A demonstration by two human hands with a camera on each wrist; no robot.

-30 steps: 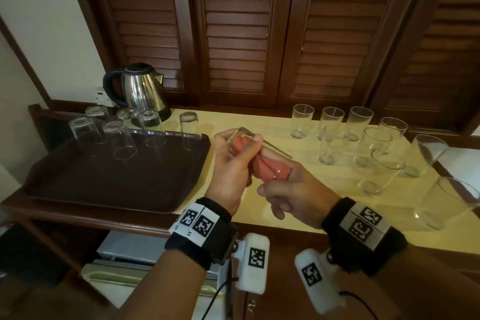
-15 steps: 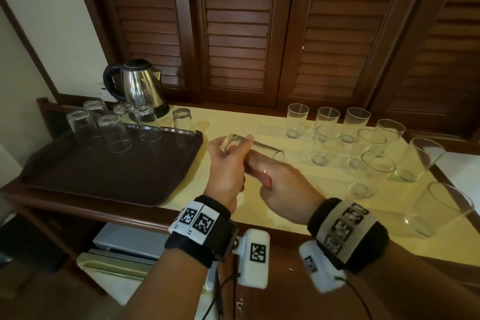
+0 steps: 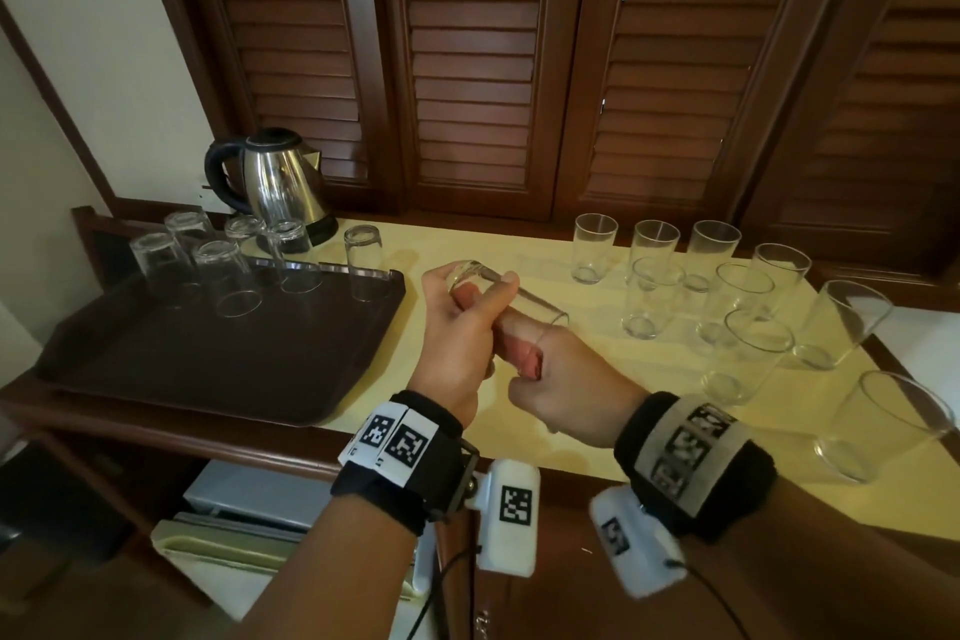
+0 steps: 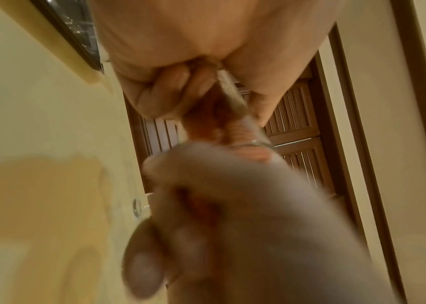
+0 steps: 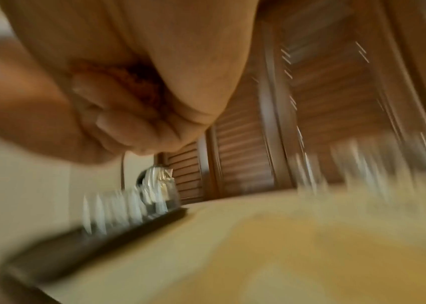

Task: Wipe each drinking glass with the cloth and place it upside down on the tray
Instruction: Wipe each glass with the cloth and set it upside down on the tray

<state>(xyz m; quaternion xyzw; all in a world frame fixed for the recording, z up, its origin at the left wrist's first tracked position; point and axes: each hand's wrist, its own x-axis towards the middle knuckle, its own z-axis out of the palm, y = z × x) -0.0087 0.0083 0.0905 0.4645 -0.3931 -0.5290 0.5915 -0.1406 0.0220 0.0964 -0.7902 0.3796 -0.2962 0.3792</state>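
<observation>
Glass on its side in mid-air just right of the tray, base gripped in the curled left hand! Right hand closed round the pink cloth, which is pushed in through the glass's mouth. On the tray's far edge, six wiped glasses stand mouth down. Well right of the tray, a cluster of upright glasses sits on the yellow counter. Behind the tray's far edge: a steel kettle.
</observation>
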